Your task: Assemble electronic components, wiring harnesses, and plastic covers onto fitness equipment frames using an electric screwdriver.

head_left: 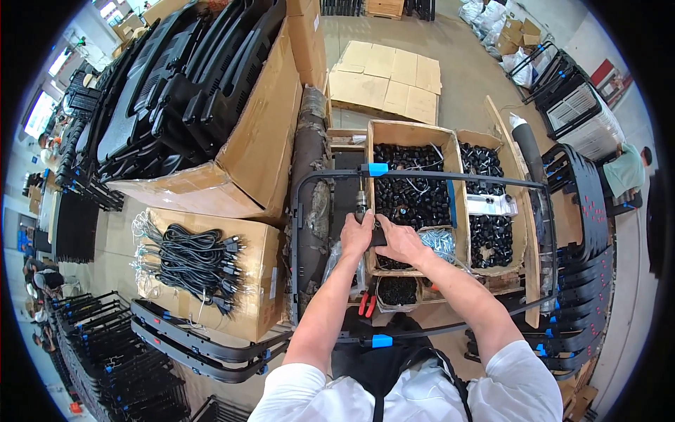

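A: At centre frame, what has the left hand (356,235) got?

B: Its fingers are curled tight round a small dark tool (363,204) standing upright under the black tubular frame (422,175). The right hand (401,243) touches it, fingers folded over the tool's lower end.

A: How should that be handled?

B: I'd keep the tool square to the bar and both wrists steady.

A: And the frame?

B: A thin rounded rectangle with blue clips (377,169), spanning the boxes of black caps (411,193) from centre to right.
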### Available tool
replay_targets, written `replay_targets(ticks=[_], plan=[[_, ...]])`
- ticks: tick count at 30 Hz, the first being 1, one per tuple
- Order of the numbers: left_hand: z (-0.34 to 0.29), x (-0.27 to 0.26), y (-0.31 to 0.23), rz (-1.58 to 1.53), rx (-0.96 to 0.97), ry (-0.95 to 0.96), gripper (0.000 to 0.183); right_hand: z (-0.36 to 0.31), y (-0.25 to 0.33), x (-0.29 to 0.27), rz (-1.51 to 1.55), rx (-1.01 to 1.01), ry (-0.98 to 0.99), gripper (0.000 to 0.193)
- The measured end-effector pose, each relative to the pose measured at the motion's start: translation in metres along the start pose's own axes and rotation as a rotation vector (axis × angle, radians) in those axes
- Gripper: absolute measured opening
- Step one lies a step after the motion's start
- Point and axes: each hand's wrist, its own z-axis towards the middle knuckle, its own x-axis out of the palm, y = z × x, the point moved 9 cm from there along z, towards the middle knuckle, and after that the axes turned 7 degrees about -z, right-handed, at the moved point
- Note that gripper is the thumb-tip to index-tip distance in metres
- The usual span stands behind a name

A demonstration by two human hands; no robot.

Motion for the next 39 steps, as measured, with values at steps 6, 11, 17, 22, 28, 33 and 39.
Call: replay_targets(ticks=[6,11,17,22,28,33,39], plan=[[0.001,0.001,-0.008,0.064,-0.01,0.012,0.073,0.005,-0.006,0.001,0.031,0.014,0.024,0.094],[0.006,0.0,-0.011,0.086,0.012,-0.009,0.072,0.01,-0.002,-0.006,0.031,0.032,0.053,0.097],[0.01,0.004,-0.014,0.1,-0.019,0.015,0.075,0.009,-0.003,-0.002,-0.023,-0.004,0.022,0.072],[0.009,0.003,-0.006,0.108,-0.032,0.024,0.076,0.005,0.008,-0.001,0.057,0.001,-0.045,0.056],[0.005,-0.001,0.002,0.059,-0.061,-0.026,0.082,-0.001,0.012,-0.003,0.04,0.018,-0.036,0.056],[0.003,-0.009,0.0,0.077,-0.049,0.006,0.083,-0.006,0.014,-0.003,0.026,0.026,-0.015,0.058],[-0.003,-0.016,-0.011,0.167,0.004,-0.001,0.079,-0.011,0.017,-0.003,0.021,0.02,-0.013,0.056]])
